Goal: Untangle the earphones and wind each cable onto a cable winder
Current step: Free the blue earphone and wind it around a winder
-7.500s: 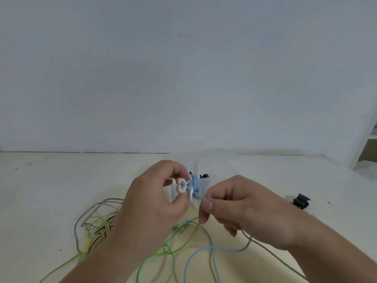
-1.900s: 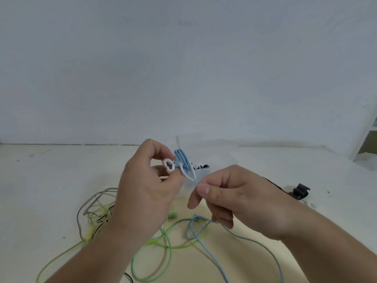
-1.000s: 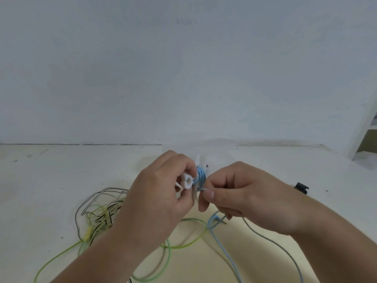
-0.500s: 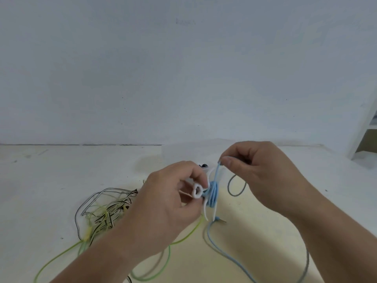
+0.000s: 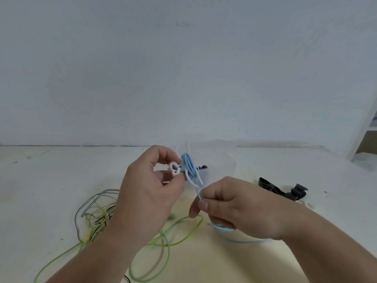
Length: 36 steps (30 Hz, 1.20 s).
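Observation:
My left hand (image 5: 149, 193) pinches a white cable winder (image 5: 175, 168) above the table, with several turns of blue earphone cable (image 5: 188, 164) wrapped around its middle. My right hand (image 5: 236, 207) is below and to the right of it, pinching the blue cable between thumb and forefinger. The cable runs taut up to the winder, and its loose end trails out under my right hand (image 5: 234, 240). A green earphone cable (image 5: 167, 240) loops on the table below my hands. It joins a tangle of black-and-white and yellow cables (image 5: 95, 215) at the left.
A clear plastic box (image 5: 220, 160) with dark pieces inside stands behind the winder. A black cable winder (image 5: 285, 189) lies on the white table to the right. A wall closes the far side; a shelf edge (image 5: 367, 127) shows at far right.
My right hand has come down from above the winder to below and right of it, carrying the blue cable around. The left hand has lifted the winder slightly.

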### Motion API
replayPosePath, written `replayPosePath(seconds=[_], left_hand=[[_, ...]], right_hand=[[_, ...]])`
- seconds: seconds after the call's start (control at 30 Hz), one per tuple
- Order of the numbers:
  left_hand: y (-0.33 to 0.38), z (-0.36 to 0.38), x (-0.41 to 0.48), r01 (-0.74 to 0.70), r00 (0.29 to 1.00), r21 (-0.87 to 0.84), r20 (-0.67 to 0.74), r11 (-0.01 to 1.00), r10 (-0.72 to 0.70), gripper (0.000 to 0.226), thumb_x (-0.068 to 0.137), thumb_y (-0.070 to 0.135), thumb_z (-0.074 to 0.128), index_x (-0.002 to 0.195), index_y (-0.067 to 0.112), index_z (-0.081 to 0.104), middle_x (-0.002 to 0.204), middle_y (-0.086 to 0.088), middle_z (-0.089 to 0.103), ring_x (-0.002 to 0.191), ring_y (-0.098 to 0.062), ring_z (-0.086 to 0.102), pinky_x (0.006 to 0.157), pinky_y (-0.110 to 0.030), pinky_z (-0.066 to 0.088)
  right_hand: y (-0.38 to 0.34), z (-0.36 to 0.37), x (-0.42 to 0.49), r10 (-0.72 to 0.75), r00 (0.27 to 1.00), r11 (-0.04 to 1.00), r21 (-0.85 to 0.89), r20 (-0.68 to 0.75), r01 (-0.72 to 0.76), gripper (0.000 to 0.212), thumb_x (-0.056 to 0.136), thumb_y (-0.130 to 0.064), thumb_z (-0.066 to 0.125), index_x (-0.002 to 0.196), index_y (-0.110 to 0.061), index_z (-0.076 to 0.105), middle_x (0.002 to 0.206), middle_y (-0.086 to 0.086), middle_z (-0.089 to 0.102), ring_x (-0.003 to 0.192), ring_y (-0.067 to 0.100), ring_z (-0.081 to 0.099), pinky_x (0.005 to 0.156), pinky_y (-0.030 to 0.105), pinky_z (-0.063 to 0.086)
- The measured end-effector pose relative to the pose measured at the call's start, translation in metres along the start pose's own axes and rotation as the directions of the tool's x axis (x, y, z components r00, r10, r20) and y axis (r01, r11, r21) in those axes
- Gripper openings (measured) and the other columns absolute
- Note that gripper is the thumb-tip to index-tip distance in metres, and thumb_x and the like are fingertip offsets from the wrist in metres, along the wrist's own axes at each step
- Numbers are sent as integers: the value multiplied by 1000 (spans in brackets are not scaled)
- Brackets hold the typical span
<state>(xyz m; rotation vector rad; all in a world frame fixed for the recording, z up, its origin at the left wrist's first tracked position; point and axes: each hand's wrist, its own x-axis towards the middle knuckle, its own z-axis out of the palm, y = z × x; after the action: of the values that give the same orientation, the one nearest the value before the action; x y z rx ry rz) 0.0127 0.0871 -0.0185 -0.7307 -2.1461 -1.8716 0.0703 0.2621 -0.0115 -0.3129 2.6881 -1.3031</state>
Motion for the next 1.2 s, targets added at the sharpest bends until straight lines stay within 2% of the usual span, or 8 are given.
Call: replayPosePath(seconds=[0.17,0.37,0.5,0.67,0.77,0.93,1.03,1.2], left_hand=[[0,-1,-2,-30,998,66,48,997,27,31,79,-6,67,78,24,60,67,-3,70,34,-3,44,38,-15,29],[-2,-3,0,-162,986,220,85,962,147,37,76,-6,65,77,30,61,76,9,65,53,0,56,47,-3,34],[-7,-3,1,-294,956,370,130,882,264,36,75,-3,68,80,32,60,87,13,61,81,-9,64,60,-18,53],[-13,-2,0,-355,927,457,287,816,242,31,73,2,68,79,31,59,85,12,59,75,-12,62,64,-39,55],[-13,0,-1,-306,933,407,309,861,186,33,76,1,67,81,33,59,86,15,61,77,-10,65,67,-35,56],[-5,0,-6,-122,942,243,333,962,36,35,79,-4,69,81,31,64,76,8,71,64,-7,68,55,-13,45],[-1,1,-8,-45,925,109,379,993,0,31,82,-1,70,83,30,65,75,1,74,57,-14,63,52,-21,41],[1,1,-4,63,942,-135,334,989,-14,25,76,1,66,82,25,66,71,-11,73,52,-23,44,50,-28,32]], right_hand=[[-6,-2,-3,-24,1000,995,-97,9,25,25,101,-32,55,95,-19,76,60,-1,34,53,10,31,52,22,28],[-14,-4,-6,-43,997,989,-147,-57,35,29,100,-36,55,83,-24,76,70,23,36,63,37,40,60,42,41],[-17,-5,-7,-86,989,988,-139,-119,69,26,99,-36,57,81,-26,74,72,24,46,72,39,52,65,46,46],[-18,-9,-11,-112,958,993,-61,-262,99,25,98,-27,59,78,-21,73,54,-5,41,54,10,41,64,39,46],[-17,-15,-11,-59,898,997,27,-436,78,28,96,-27,55,75,-20,72,47,-13,44,48,2,47,77,46,55],[-8,-19,-6,-42,797,998,9,-603,60,32,98,-32,55,70,-26,70,50,-3,49,53,8,50,57,18,44],[-5,-19,-4,-19,762,1000,-28,-647,1,31,97,-33,58,69,-23,69,60,17,51,53,18,46,46,22,33],[1,-19,-1,106,799,991,-2,-592,-134,30,96,-35,60,69,-23,68,56,-1,44,52,16,40,45,21,31]])
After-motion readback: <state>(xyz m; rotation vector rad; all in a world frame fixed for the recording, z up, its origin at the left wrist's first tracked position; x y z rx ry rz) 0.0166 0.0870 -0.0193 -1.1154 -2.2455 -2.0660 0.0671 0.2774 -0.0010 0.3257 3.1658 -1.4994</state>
